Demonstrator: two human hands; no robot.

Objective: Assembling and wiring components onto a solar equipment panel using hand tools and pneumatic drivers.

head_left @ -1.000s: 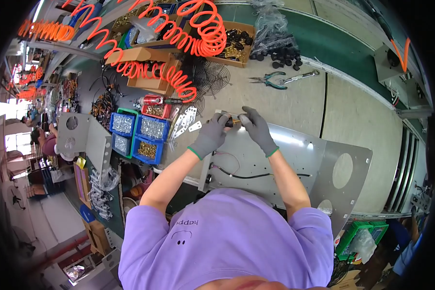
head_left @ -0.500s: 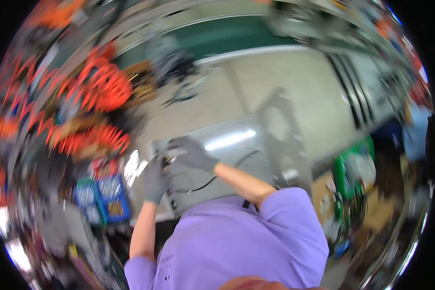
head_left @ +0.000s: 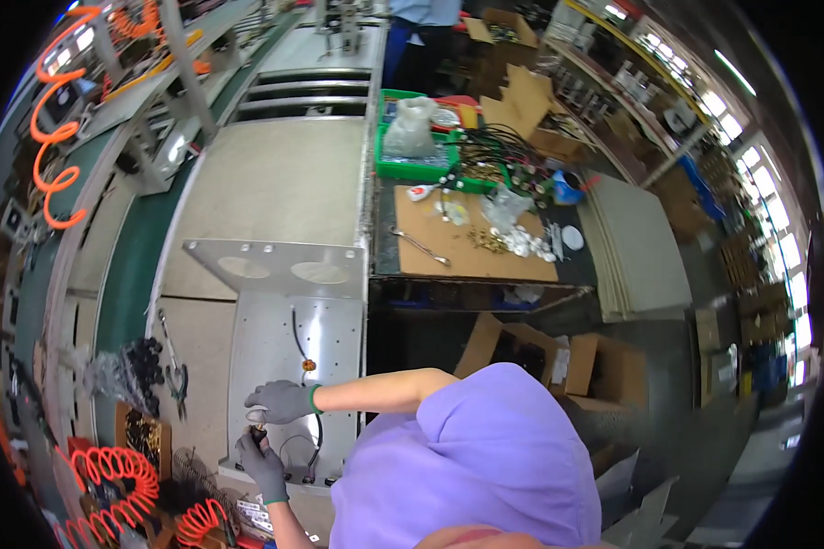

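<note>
Down at the near left, my two gloved hands met over the metal panel (head_left: 293, 320) lying on the workbench (head_left: 275, 183). My right hand (head_left: 282, 401) reached in from the right, forearm bare, fingers curled together over a small part (head_left: 258, 417). My left hand (head_left: 264, 462) came up from below, fingers pinched on that same part. A black cable (head_left: 298, 334) ran across the panel just beyond, and pliers (head_left: 176, 380) lay to the left.

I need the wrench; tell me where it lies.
The slim silver metal wrench lies in the head view's upper middle, on the brown cardboard sheet, just left of the scattered brass fittings.
</note>
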